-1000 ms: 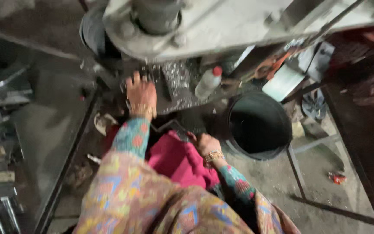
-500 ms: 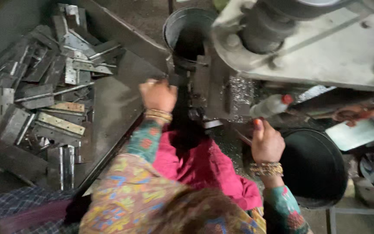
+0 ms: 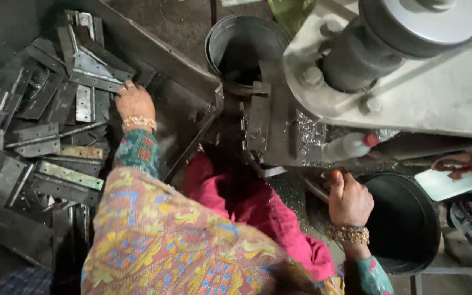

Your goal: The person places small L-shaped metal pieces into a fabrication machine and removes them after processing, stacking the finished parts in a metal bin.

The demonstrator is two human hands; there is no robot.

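Observation:
My left hand [image 3: 133, 101] reaches out to the left and rests on a pile of flat metal hinge plates [image 3: 45, 125], its fingertips touching a shiny plate [image 3: 96, 68] at the top of the heap. My right hand [image 3: 348, 200] is closed around a dark metal handle [image 3: 317, 189] beside the base of the grey press machine [image 3: 411, 65]. Both wrists carry bead bracelets. A patterned sleeve and pink cloth [image 3: 258, 207] fill the lower middle.
A grey metal bucket [image 3: 244, 41] stands behind the press tooling [image 3: 258, 117]. A black round tub [image 3: 405, 221] sits at the lower right. A white bottle with a red cap [image 3: 350, 146] lies under the machine. Metal shavings cover the press bed.
My left hand has left the press tooling and swung left onto the plate pile. My right hand stays low by the handle. The view has shifted left.

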